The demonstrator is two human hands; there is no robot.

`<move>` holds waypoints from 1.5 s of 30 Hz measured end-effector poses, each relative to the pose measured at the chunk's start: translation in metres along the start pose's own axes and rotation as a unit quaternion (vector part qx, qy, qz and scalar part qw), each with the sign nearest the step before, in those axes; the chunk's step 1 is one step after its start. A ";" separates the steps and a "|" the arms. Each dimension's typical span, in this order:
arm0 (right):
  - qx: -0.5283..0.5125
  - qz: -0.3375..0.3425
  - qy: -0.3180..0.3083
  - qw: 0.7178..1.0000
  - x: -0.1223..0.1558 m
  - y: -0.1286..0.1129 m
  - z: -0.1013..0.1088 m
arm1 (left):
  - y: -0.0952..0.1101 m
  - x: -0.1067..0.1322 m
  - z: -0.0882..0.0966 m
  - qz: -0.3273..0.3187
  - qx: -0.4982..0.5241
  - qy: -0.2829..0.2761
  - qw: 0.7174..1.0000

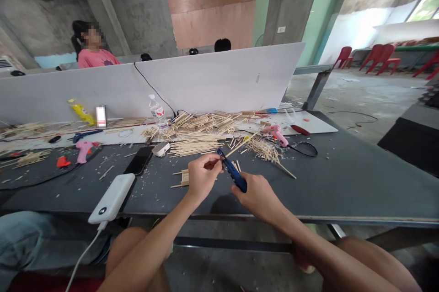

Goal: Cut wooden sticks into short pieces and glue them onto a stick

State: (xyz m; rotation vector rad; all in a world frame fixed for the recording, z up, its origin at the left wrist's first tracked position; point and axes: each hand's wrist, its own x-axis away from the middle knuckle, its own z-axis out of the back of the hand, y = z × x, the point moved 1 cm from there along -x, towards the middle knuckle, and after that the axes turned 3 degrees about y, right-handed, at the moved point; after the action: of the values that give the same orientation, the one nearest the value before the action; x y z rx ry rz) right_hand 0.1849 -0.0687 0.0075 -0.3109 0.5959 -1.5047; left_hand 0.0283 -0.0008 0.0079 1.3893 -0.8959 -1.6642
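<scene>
My right hand (255, 193) is wrapped round the dark blue handles of a pair of cutting pliers (235, 174), whose jaws point up and left. Between those jaws and my left hand (205, 175) runs a thin wooden stick (242, 145), slanting up to the right. My left fingers pinch its lower end. Beneath and left of my left hand, a small frame of glued sticks (184, 177) lies on the dark table, partly hidden by the hand. Just beyond are a row of long wooden sticks (195, 145) and a heap of short cut pieces (264, 148).
A pink glue gun (278, 135) with a black cable lies right of the heap. Another pink glue gun (83, 150), a black phone (144, 160) and a white power bank (112, 197) are at left. Behind stand a water bottle (157, 111) and a white partition (212, 82); a person (94, 50) is beyond.
</scene>
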 end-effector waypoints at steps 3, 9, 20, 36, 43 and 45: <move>0.005 0.002 0.004 1.000 0.000 -0.002 0.001 | 0.000 -0.003 0.003 0.003 0.001 -0.009 1.000; 0.025 0.004 0.005 1.000 -0.001 -0.004 -0.002 | -0.002 -0.006 0.009 0.005 -0.002 -0.028 1.000; 0.046 -0.003 -0.008 0.999 -0.004 -0.003 -0.001 | -0.006 -0.007 0.010 -0.032 -0.008 -0.058 0.998; 0.045 -0.008 -0.019 0.999 -0.004 -0.001 0.000 | -0.008 -0.004 0.008 -0.039 -0.014 -0.046 0.998; 0.046 -0.008 -0.019 0.999 -0.004 -0.003 0.000 | -0.009 -0.003 0.008 -0.040 -0.019 -0.030 0.999; 0.045 -0.006 -0.019 0.999 -0.004 -0.003 0.000 | -0.009 -0.003 0.007 -0.040 -0.016 -0.028 0.999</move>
State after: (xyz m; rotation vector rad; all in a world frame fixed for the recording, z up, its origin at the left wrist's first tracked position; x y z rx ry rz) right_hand 0.1827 -0.0654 0.0095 -0.2740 0.4953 -1.5298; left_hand 0.0202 0.0062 0.0019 1.3791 -0.8503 -1.7771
